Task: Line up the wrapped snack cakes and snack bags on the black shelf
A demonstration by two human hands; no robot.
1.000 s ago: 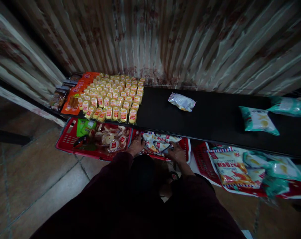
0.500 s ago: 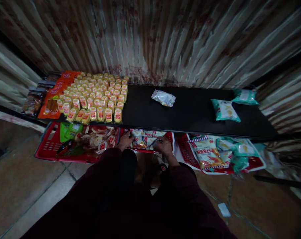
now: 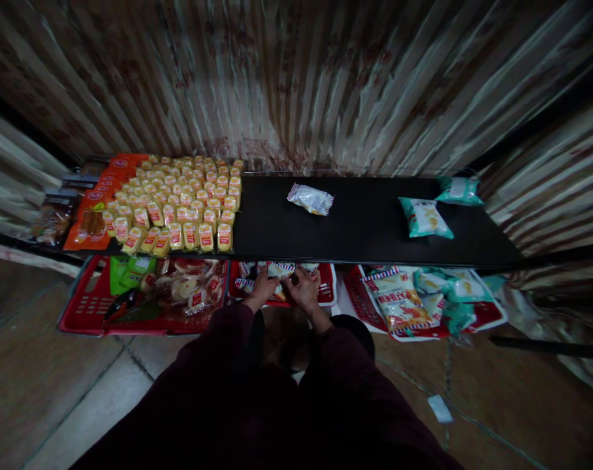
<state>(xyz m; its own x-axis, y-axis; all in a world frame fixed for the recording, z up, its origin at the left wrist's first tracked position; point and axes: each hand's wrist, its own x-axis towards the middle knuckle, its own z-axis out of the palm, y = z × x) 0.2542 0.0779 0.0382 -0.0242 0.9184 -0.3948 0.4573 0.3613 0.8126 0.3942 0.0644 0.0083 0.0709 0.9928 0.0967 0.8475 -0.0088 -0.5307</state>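
Both hands are close together over the middle red basket (image 3: 330,287), below the shelf's front edge. My left hand (image 3: 263,286) has its fingers curled at a white snack bag (image 3: 281,269) with a striped blue-and-red edge. My right hand (image 3: 304,288) pinches the same bag from the other side. The hands partly hide it. More bags of the same look lie under and around them in the basket. On the black shelf above, a lone white snack bag (image 3: 310,199) lies on its side.
Rows of small yellow cakes (image 3: 183,212) and an orange packet (image 3: 98,202) fill the shelf's left side. Two teal snack bags (image 3: 428,218) lie at its right. The left red basket (image 3: 81,303) and right red basket (image 3: 399,334) hold mixed packets. A patterned curtain (image 3: 277,85) hangs behind.
My hands have moved inward from the basket's two sides and now meet at one snack bag. The view has shifted slightly, so the shelf appears further left and a little lower.
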